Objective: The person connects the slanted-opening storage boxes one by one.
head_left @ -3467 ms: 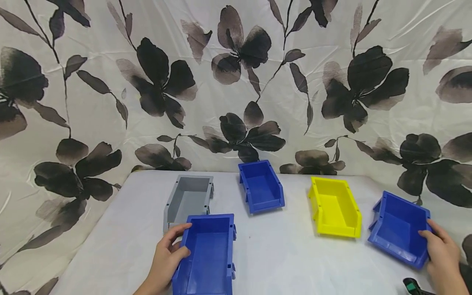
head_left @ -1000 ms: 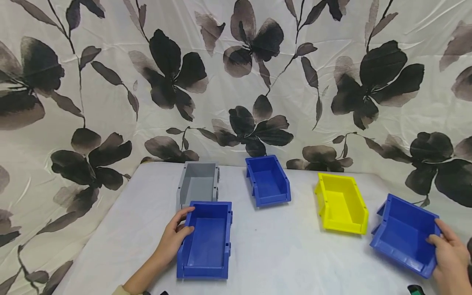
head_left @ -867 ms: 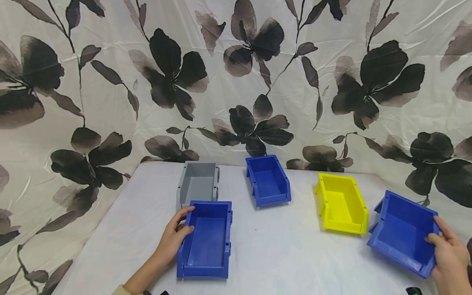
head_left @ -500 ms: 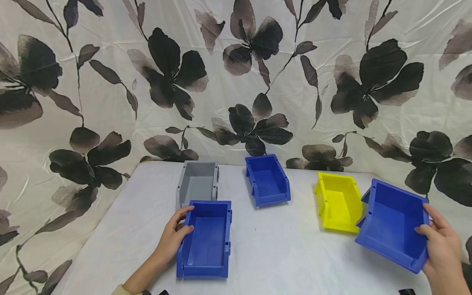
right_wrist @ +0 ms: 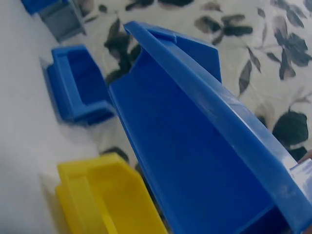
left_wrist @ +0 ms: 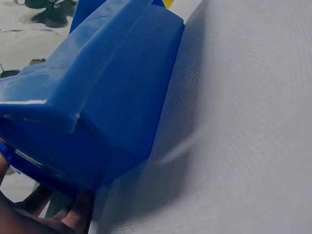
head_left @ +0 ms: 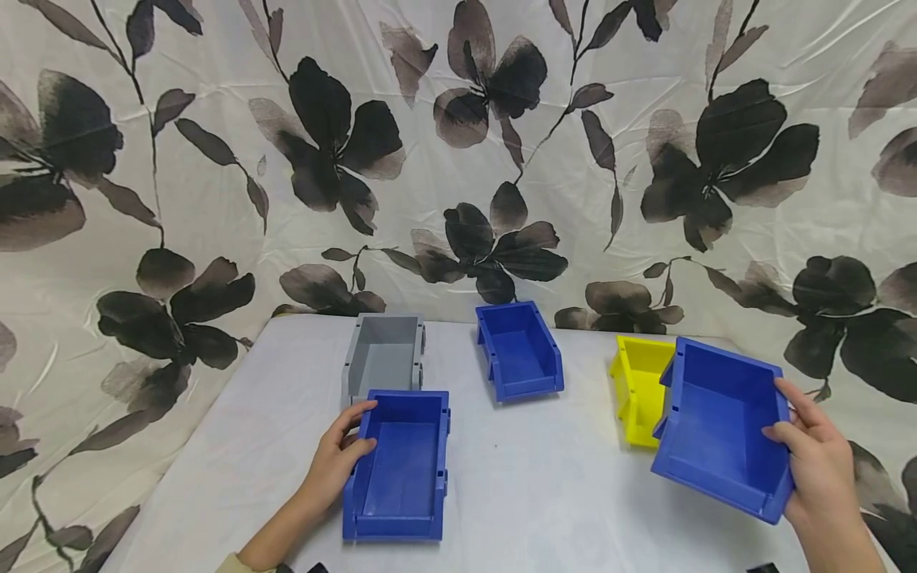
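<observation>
My left hand (head_left: 335,458) grips the left rim of a blue storage bin (head_left: 401,469), thumb inside and fingers along the outer wall. That bin stands on the white table, in front of a grey bin. A second blue bin (head_left: 723,430) is held up by its right rim in my right hand (head_left: 820,458), tilted and above the table. It covers part of a yellow bin (head_left: 637,390) behind it. In the right wrist view the raised blue bin (right_wrist: 185,141) fills the middle, with the yellow bin (right_wrist: 107,195) below it. The left wrist view shows the left-hand bin (left_wrist: 112,92) close up.
At the back left sits the grey bin (head_left: 387,350), its near end hidden. Another blue bin (head_left: 519,350) is at the back middle. The table (head_left: 530,493) is covered in white cloth, and a flower-patterned curtain (head_left: 458,175) hangs behind it.
My right hand has lifted its blue bin and carried it left, so it now overlaps the yellow bin in view. Earlier, the left hand's bin shifted slightly; over the last second it stays put.
</observation>
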`<state>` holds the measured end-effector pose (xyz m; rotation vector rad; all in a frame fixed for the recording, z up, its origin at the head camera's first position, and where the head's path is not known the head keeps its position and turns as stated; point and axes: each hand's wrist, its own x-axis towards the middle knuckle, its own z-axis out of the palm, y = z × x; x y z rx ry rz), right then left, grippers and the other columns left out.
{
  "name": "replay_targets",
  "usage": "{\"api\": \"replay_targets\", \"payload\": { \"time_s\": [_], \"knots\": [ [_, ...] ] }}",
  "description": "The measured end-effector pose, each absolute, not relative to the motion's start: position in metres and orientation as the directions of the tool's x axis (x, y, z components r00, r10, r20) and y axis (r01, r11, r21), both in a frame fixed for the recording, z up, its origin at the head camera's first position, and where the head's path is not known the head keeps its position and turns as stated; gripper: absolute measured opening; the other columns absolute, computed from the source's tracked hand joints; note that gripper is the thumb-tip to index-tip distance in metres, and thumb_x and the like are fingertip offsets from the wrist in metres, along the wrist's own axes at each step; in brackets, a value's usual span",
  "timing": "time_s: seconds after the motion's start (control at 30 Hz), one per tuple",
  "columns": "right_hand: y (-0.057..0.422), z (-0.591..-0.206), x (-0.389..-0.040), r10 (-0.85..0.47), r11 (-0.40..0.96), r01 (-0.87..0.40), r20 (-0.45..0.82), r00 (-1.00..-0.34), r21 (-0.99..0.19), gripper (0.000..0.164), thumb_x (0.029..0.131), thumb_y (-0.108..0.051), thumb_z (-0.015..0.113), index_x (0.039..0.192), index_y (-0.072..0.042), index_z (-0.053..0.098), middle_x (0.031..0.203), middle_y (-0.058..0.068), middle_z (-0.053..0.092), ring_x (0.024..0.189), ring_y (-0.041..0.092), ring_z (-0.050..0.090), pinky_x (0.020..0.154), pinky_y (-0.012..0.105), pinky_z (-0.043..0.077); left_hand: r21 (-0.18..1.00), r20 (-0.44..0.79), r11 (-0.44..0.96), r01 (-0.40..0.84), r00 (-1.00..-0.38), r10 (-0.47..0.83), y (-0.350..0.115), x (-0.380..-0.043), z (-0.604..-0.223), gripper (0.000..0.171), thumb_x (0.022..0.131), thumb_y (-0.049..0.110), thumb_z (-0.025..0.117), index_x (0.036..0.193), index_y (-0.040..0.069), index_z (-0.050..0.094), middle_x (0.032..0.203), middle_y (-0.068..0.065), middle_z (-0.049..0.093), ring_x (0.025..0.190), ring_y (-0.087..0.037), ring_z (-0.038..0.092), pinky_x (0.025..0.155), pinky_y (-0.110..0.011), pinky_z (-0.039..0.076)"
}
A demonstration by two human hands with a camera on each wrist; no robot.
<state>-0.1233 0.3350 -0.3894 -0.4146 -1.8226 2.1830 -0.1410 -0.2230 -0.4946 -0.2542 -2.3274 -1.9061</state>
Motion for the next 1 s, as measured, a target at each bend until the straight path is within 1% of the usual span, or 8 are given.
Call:
{"api": "replay_targets", "payload": {
  "time_s": [0.07, 0.13, 0.23, 0.3, 0.4, 0.53, 0.77, 1.0],
  "knots": [
    [0.326, -0.386, -0.123, 0.361, -0.170, -0.001, -0.062, -0.931, -0.985, 0.065, 0.096, 0.008, 0.041, 0.151, -0.028, 0.036, 0.157, -0.015, 0.019, 0.142, 0.009, 0.013, 0.100, 0.025, 0.032, 0.960, 0.199, 0.191, 0.206, -0.979, 0.053, -0.224, -0.141, -0.495, 0.052, 0.090, -0.003, 0.055, 0.140, 0.008, 0.047, 0.133, -0.027, 0.047, 0.109, -0.045, 0.057, 0.079, -0.033, 0.051],
    [0.315, -0.384, -0.122, 0.348, -0.168, -0.004, -0.056, -0.936, -0.986, 0.066, 0.096, 0.008, 0.041, 0.151, -0.027, 0.035, 0.158, -0.014, 0.017, 0.143, 0.011, 0.012, 0.105, 0.026, 0.026, 0.960, 0.199, 0.189, 0.206, -0.978, 0.056, -0.224, -0.141, -0.495, 0.052, 0.090, -0.002, 0.056, 0.140, 0.008, 0.047, 0.134, -0.027, 0.046, 0.109, -0.045, 0.056, 0.079, -0.034, 0.051],
    [0.299, -0.380, -0.121, 0.319, -0.168, -0.034, -0.022, -0.947, -0.985, 0.067, 0.095, 0.010, 0.041, 0.152, -0.024, 0.035, 0.158, -0.010, 0.021, 0.142, 0.012, 0.016, 0.097, 0.024, 0.036, 0.964, 0.190, 0.177, 0.198, -0.980, 0.066, -0.225, -0.141, -0.495, 0.052, 0.091, -0.001, 0.056, 0.141, 0.008, 0.046, 0.134, -0.027, 0.045, 0.111, -0.046, 0.055, 0.079, -0.035, 0.052],
    [0.288, -0.379, -0.120, 0.306, -0.174, -0.060, 0.004, -0.952, -0.983, 0.066, 0.094, 0.012, 0.042, 0.151, -0.021, 0.036, 0.154, -0.005, 0.029, 0.138, 0.013, 0.022, 0.081, 0.016, 0.042, 0.968, 0.178, 0.165, 0.188, -0.981, 0.075, -0.226, -0.141, -0.495, 0.051, 0.092, 0.000, 0.056, 0.141, 0.009, 0.045, 0.135, -0.027, 0.044, 0.112, -0.046, 0.054, 0.079, -0.036, 0.052],
    [0.271, -0.377, -0.119, 0.302, -0.180, -0.084, 0.026, -0.953, -0.980, 0.065, 0.092, 0.013, 0.043, 0.150, -0.016, 0.038, 0.127, 0.002, 0.050, 0.125, 0.016, 0.034, 0.076, 0.017, 0.044, 0.974, 0.160, 0.149, 0.172, -0.983, 0.088, -0.227, -0.141, -0.495, 0.051, 0.093, 0.002, 0.056, 0.142, 0.010, 0.044, 0.136, -0.026, 0.043, 0.114, -0.046, 0.053, 0.079, -0.037, 0.052],
    [0.249, -0.375, -0.118, 0.310, -0.156, -0.090, 0.037, -0.950, -0.984, 0.064, 0.090, 0.015, 0.044, 0.148, -0.012, 0.041, 0.092, -0.005, 0.049, 0.107, 0.014, 0.041, 0.078, 0.018, 0.042, 0.977, 0.142, 0.147, 0.156, -0.985, 0.096, -0.227, -0.141, -0.495, 0.051, 0.093, 0.005, 0.056, 0.142, 0.012, 0.044, 0.137, -0.025, 0.041, 0.115, -0.046, 0.052, 0.080, -0.039, 0.051],
    [0.221, -0.374, -0.114, 0.273, -0.126, -0.019, -0.017, -0.962, -0.992, 0.065, 0.090, 0.014, 0.044, 0.149, -0.014, 0.041, 0.099, -0.003, 0.044, 0.113, 0.016, 0.038, 0.081, 0.015, 0.041, 0.979, 0.114, 0.155, 0.133, -0.985, 0.128, -0.230, -0.143, -0.495, 0.052, 0.095, 0.009, 0.057, 0.144, 0.015, 0.041, 0.141, -0.025, 0.038, 0.120, -0.046, 0.048, 0.081, -0.041, 0.051],
    [0.195, -0.374, -0.113, 0.221, -0.118, 0.002, -0.029, -0.975, -0.993, 0.065, 0.090, 0.013, 0.042, 0.148, -0.015, 0.041, 0.097, -0.001, 0.039, 0.109, 0.015, 0.039, 0.083, 0.016, 0.038, 0.981, 0.092, 0.158, 0.115, -0.985, 0.147, -0.229, -0.141, -0.495, 0.051, 0.097, 0.012, 0.056, 0.145, 0.017, 0.039, 0.143, -0.024, 0.034, 0.123, -0.048, 0.045, 0.085, -0.047, 0.049]
  ]
}}
